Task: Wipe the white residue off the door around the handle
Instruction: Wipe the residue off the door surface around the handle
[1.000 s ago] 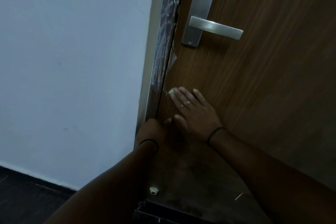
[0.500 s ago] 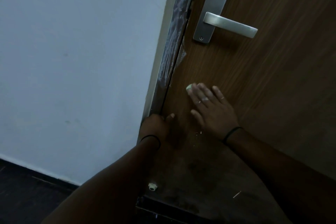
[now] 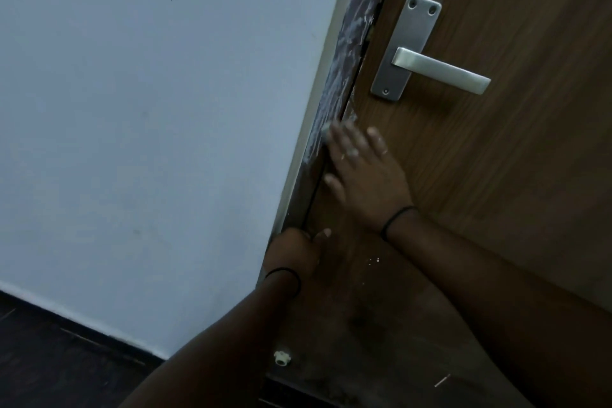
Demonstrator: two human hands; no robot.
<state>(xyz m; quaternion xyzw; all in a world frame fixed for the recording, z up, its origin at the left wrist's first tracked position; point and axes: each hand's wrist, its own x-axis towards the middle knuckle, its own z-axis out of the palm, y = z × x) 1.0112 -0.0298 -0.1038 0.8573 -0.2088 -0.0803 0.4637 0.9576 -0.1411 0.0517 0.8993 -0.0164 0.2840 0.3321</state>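
Right hand [image 3: 364, 172] lies flat, fingers spread, on the door [image 3: 496, 175] at its left edge below the handle [image 3: 440, 71]. Left hand [image 3: 294, 252] grips that edge lower down, thumb out. No writing readable.

Plain pale blue-grey wall [image 3: 149, 126] fills the left side, a few faint smudges. White skirting [image 3: 82, 318] along its bottom edge. Dark floor [image 3: 49, 368] at lower left corner. Dim, flat light.

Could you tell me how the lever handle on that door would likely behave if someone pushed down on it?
The lever handle looks like stiff brushed metal, so it should pivot rather than flex. Its smooth finish may feel slippery. Its backplate shows screws, so it probably stays firmly on the door.
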